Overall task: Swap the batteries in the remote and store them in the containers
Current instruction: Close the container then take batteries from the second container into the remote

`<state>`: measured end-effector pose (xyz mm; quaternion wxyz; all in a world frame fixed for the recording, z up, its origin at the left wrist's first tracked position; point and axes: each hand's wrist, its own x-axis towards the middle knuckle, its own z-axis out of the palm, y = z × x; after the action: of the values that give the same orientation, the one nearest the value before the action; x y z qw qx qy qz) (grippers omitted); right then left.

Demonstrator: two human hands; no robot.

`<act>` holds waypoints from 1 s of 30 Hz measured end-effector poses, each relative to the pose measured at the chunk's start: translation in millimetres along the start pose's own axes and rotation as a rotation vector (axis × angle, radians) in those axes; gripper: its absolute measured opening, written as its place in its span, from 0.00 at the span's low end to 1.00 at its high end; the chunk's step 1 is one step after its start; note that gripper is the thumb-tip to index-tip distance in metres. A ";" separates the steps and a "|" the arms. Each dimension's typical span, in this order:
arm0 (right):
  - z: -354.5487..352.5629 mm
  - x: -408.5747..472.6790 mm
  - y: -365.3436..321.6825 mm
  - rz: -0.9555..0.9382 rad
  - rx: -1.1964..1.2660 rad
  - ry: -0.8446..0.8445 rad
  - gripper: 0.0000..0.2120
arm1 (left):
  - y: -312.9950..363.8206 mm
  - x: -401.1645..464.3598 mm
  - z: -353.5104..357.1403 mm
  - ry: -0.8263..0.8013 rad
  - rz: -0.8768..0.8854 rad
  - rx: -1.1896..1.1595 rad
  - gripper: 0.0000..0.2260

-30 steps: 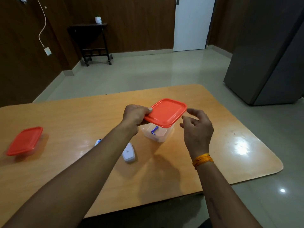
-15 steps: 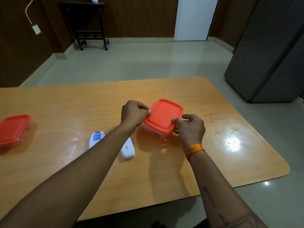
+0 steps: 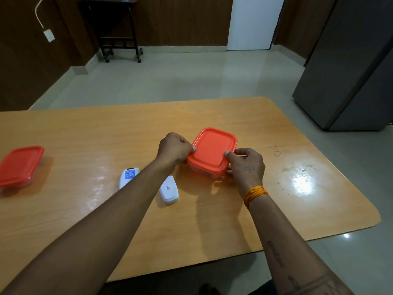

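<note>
- The wooden desk (image 3: pixel 212 220) carries everything here.
- The left hand (image 3: pixel 173 149) curls round the left edge of the orange lid (image 3: pixel 212 152), thumb on its rim.
- The right hand (image 3: pixel 246 165) grips the lid's near right corner, thumb on top, fingers bent under the edge.
- The lid sits flat on a clear box (image 3: pixel 209 174) at mid-desk, between both hands.
- A second lidded box (image 3: pixel 20 166) stands well apart at the desk's left edge.
- The white remote (image 3: pixel 128 176) lies near the left forearm, partly hidden by it.
- A small white cover (image 3: pixel 169 190) lies just beside that forearm, on its right.
</note>
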<state>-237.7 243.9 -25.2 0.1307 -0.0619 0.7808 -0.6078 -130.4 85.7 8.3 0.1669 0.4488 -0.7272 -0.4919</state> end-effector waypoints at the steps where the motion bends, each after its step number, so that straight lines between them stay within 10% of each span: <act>1: 0.2 0.1 0.3 0.003 -0.016 -0.005 0.14 | 1.2 -3.1 -0.6 -0.015 -0.019 -0.010 0.05; 5: -0.6 -3.4 -2.0 0.005 -0.059 -0.020 0.12 | 9.0 -23.5 0.0 -0.040 -0.021 -0.027 0.09; 13: 3.3 -28.0 -12.8 0.131 0.063 -0.139 0.41 | 6.6 -60.0 17.8 0.031 -0.014 -0.133 0.17; 17: 5.6 -40.6 -17.4 0.063 0.098 -0.162 0.39 | 17.3 -67.5 20.0 0.069 -0.144 -0.225 0.31; 30: 2.0 -46.7 -19.3 0.024 0.177 -0.238 0.31 | 3.7 -80.9 9.7 0.202 0.094 0.014 0.35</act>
<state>-193.6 249.1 -1.0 0.2346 -0.1127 0.7038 -0.6611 -95.1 157.7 23.1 0.2592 0.4626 -0.7302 -0.4308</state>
